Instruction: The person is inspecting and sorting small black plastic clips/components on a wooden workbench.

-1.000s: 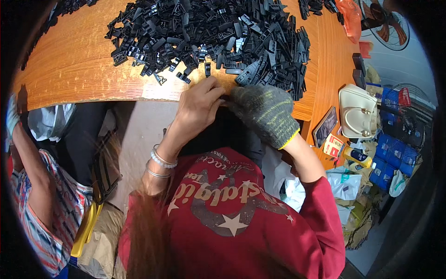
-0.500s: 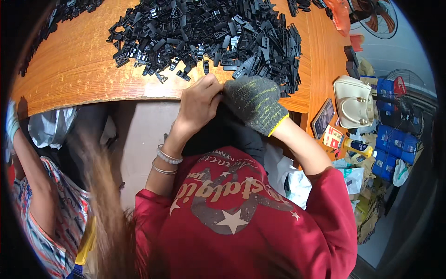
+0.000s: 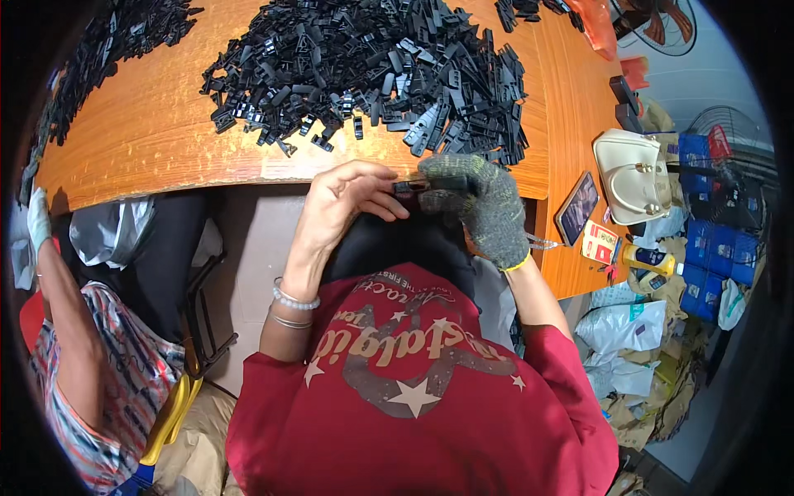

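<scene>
My right hand [image 3: 490,207], in a dark grey knitted glove with a yellow cuff, is closed on a small black plastic part [image 3: 407,187] at the table's front edge. The part points left out of the gloved fingers; its far end is hidden in them. My bare left hand [image 3: 351,198], with bracelets at the wrist, is beside the part's left end. Its fingers are stretched and apart, and I see nothing held in them. Beyond both hands a big pile of black plastic parts [image 3: 331,66] covers the middle of the wooden table [image 3: 149,124].
More black parts [image 3: 107,50] lie at the far left. A co-worker's gloved hand [image 3: 39,217] is at the table's left edge. On the right are a phone [image 3: 577,208], a cream handbag [image 3: 633,178], a yellow bottle [image 3: 649,259], plastic bags [image 3: 624,326] and a fan [image 3: 719,140].
My left hand has opened and drawn back a little to the left. My right hand has moved slightly right and nearer, and the black part now shows between the hands.
</scene>
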